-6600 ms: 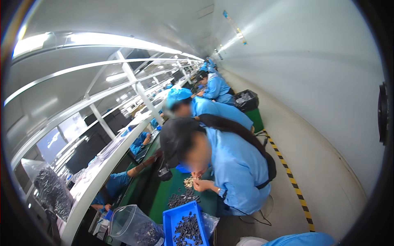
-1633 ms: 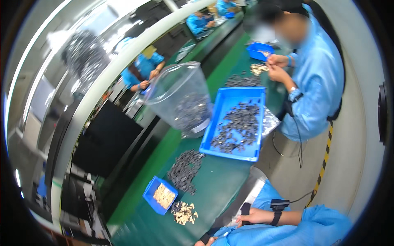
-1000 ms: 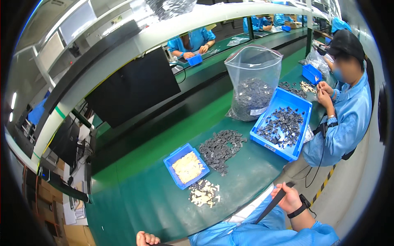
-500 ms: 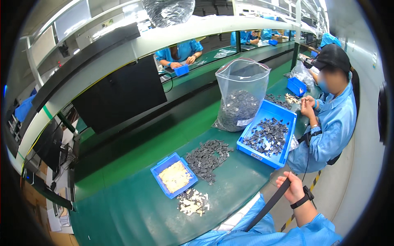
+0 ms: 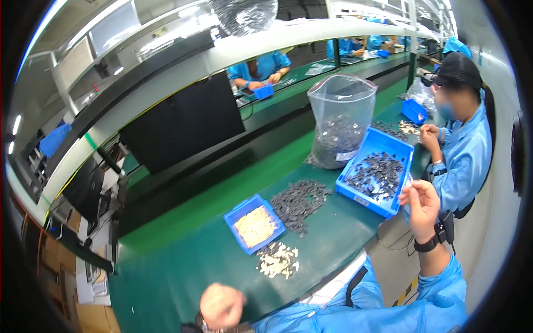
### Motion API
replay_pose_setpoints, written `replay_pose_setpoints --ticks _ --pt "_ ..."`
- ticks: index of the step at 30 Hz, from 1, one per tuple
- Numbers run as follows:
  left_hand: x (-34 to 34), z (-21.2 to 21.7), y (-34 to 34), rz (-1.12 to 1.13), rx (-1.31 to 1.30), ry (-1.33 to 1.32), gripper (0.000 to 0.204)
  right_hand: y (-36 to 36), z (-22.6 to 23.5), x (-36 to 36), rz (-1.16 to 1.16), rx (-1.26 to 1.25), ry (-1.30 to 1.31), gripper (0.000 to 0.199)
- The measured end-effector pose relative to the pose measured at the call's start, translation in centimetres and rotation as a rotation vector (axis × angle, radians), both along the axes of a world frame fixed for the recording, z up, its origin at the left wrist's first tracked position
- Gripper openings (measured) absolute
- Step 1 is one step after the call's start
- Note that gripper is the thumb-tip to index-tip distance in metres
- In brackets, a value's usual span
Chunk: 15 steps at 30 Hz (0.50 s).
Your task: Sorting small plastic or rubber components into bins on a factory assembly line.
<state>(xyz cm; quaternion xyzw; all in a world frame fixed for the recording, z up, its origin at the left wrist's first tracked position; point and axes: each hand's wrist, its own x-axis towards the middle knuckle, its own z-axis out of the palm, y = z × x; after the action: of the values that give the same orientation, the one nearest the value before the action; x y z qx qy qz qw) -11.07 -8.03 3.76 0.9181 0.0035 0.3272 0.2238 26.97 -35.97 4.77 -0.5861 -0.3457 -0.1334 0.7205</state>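
Observation:
My right hand (image 5: 422, 206) is raised beside the right corner of a large blue tray (image 5: 363, 202). Its fingers are loosely bent, with nothing seen in them. A black strap (image 5: 355, 284) lies over my blue garment below it. My left hand (image 5: 222, 305) is at the lower edge, over the green table mat, blurred and partly cut off; its finger position is unclear. Nearest to it is a small pile of cream and black pieces (image 5: 277, 261). Behind that pile stands a small blue bin (image 5: 233, 226) of cream pieces, next to a heap of dark flat pieces (image 5: 302, 202).
A tall clear bag (image 5: 338, 133) of dark pieces stands behind the large tray. At the right sits a co-worker (image 5: 466, 133) with hands near another small blue bin (image 5: 413, 111). A black panel (image 5: 183, 125) hangs from the pale rail along the far side.
My right hand has let go of the black strap and moved up toward the large tray. My left hand has come into view at the bottom. The whole view has shifted slightly.

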Motion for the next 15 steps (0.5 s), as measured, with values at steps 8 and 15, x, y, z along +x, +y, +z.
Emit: replay_pose_setpoints --ticks 8,15 --pt "5.5 1.4 5.5 0.353 -0.171 -0.885 0.012 8.9 -4.1 -3.2 0.189 -0.309 -0.234 0.016" --pt "1.7 12.9 0.9 -0.42 -0.612 -1.003 0.016 10.3 10.8 -9.5 1.036 0.234 -0.252 0.028"
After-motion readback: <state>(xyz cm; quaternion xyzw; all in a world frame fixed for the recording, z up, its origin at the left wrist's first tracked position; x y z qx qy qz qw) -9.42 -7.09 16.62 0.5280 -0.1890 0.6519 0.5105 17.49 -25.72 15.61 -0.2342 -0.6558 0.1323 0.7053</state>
